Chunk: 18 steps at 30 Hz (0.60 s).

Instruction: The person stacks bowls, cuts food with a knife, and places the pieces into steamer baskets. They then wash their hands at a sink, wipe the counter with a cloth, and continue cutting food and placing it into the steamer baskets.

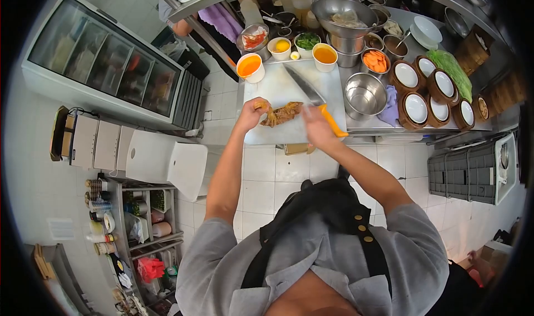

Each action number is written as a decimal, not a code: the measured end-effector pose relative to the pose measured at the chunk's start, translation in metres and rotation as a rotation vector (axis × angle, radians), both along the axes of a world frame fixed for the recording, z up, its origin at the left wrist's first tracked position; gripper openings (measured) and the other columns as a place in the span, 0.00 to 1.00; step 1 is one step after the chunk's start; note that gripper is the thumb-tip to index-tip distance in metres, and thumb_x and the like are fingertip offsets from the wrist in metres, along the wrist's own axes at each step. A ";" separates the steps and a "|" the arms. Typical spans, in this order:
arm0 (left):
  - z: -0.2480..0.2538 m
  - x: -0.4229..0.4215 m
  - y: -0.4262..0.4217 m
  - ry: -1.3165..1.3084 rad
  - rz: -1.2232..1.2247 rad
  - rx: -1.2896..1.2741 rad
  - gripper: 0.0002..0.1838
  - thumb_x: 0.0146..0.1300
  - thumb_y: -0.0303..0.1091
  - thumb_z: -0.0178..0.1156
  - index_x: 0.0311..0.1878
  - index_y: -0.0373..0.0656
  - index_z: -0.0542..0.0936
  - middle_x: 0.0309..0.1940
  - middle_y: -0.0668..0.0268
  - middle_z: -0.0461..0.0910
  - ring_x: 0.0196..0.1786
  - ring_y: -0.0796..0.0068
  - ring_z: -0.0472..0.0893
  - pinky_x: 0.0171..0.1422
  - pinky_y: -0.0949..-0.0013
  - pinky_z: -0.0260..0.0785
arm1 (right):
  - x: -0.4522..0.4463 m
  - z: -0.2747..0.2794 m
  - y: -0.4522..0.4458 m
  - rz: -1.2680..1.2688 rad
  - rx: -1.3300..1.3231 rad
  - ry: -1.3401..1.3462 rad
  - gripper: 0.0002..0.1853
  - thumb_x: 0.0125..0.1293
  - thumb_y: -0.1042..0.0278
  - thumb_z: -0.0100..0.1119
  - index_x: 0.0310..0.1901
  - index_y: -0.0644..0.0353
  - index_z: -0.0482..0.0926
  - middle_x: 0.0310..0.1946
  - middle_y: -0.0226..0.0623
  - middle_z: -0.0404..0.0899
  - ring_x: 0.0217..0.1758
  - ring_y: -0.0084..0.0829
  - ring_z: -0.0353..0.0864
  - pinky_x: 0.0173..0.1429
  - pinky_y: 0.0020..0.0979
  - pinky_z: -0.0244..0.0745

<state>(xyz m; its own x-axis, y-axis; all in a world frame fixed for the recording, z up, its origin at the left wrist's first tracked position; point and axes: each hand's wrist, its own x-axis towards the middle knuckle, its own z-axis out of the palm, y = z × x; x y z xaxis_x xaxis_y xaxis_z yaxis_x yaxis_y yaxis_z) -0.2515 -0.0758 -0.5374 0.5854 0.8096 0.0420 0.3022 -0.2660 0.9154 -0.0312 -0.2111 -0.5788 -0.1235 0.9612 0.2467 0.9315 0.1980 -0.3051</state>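
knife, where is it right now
In the head view, the knife lies on the right side of the board, its orange handle beside the right hand and its blade angled toward the far edge.

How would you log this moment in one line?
left hand: gripping brown food | right hand: blurred, beside knife | knife: blade on white board | steel pot: right of board

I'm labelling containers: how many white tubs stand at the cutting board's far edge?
4, left to right along the cutting board: left orange-filled tub, yellow-filled tub, green-filled tub, right orange-filled tub. Others may be hidden behind.
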 end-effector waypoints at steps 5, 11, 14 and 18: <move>-0.028 -0.020 -0.032 -0.172 0.305 -0.259 0.12 0.62 0.21 0.55 0.49 0.39 0.73 0.47 0.66 0.75 0.48 0.76 0.75 0.53 0.70 0.70 | -0.057 -0.023 0.078 0.171 -0.101 -0.021 0.26 0.51 0.79 0.52 0.55 0.67 0.69 0.55 0.51 0.70 0.61 0.48 0.66 0.64 0.44 0.62; -0.071 -0.002 -0.079 -0.257 0.310 -0.279 0.21 0.63 0.23 0.54 0.60 0.41 0.68 0.51 0.64 0.74 0.51 0.73 0.75 0.52 0.71 0.71 | -0.053 -0.011 0.014 -0.037 -0.028 0.372 0.17 0.49 0.75 0.56 0.44 0.59 0.77 0.43 0.39 0.75 0.51 0.43 0.71 0.51 0.44 0.69; -0.004 0.056 -0.103 -0.336 0.200 -0.286 0.24 0.62 0.22 0.55 0.62 0.41 0.67 0.52 0.63 0.73 0.52 0.72 0.75 0.52 0.70 0.71 | 0.005 0.019 -0.025 -0.032 0.215 0.560 0.20 0.49 0.77 0.56 0.47 0.57 0.77 0.43 0.39 0.75 0.50 0.43 0.72 0.49 0.43 0.71; 0.073 0.197 -0.139 -0.346 -0.304 -0.057 0.28 0.57 0.17 0.56 0.62 0.41 0.68 0.50 0.61 0.75 0.53 0.70 0.76 0.53 0.69 0.73 | 0.136 0.054 -0.112 -0.238 0.287 0.995 0.22 0.57 0.71 0.59 0.55 0.61 0.72 0.46 0.40 0.76 0.51 0.38 0.74 0.53 0.37 0.70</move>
